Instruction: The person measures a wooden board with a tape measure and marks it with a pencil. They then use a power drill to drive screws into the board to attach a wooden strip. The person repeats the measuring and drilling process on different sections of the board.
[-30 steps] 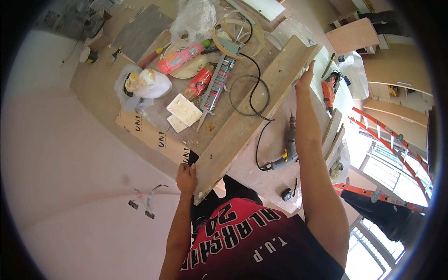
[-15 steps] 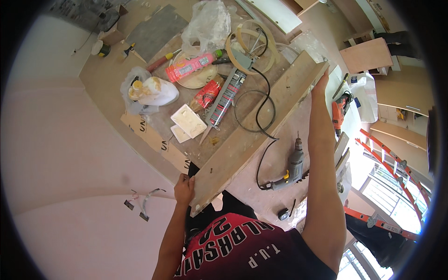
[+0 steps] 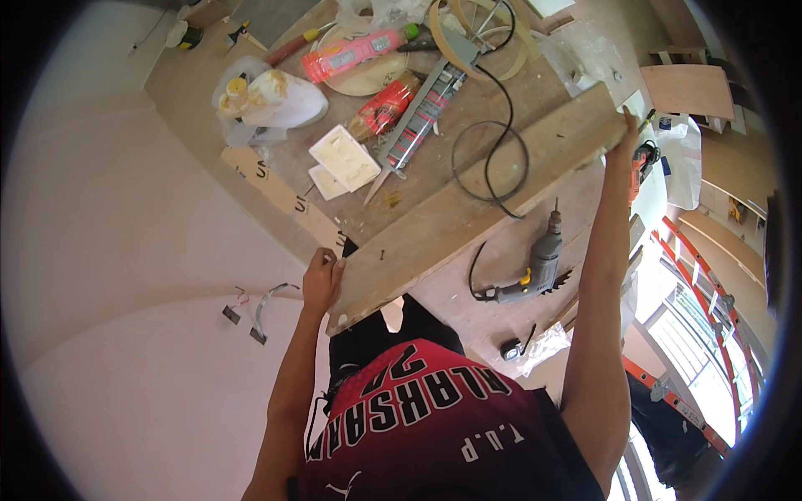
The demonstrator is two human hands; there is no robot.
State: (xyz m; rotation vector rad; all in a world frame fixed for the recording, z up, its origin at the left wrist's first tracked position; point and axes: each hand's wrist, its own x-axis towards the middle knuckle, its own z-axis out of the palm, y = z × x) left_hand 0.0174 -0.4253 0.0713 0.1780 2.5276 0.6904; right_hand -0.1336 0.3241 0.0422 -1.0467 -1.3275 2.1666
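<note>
A long wooden board [image 3: 468, 234] lies slantwise across the work surface, from near my body at the left up to the far right. A small screw or nail stands out of its near part. My left hand [image 3: 322, 277] is closed at the board's near left end, fingers curled. At the far right end my right hand [image 3: 623, 139] grips the board's edge, its fingertips partly hidden. A black cord loops over the board. To the right of it lies a grey power drill [image 3: 541, 259] with a bit in its chuck.
Beyond the board lie a caulking gun [image 3: 426, 108], a pink bottle [image 3: 355, 55], a red packet [image 3: 386, 108], white blocks [image 3: 347, 159] and a white jug [image 3: 288, 100]. A tape measure [image 3: 510, 348] is nearer me. At right are an orange power tool [image 3: 642, 167] and an orange ladder [image 3: 697, 275].
The board has turned slightly flatter across the view, with both hands still at its ends. My left hand appears higher in view, and my right hand farther right. The whole view has shifted.
</note>
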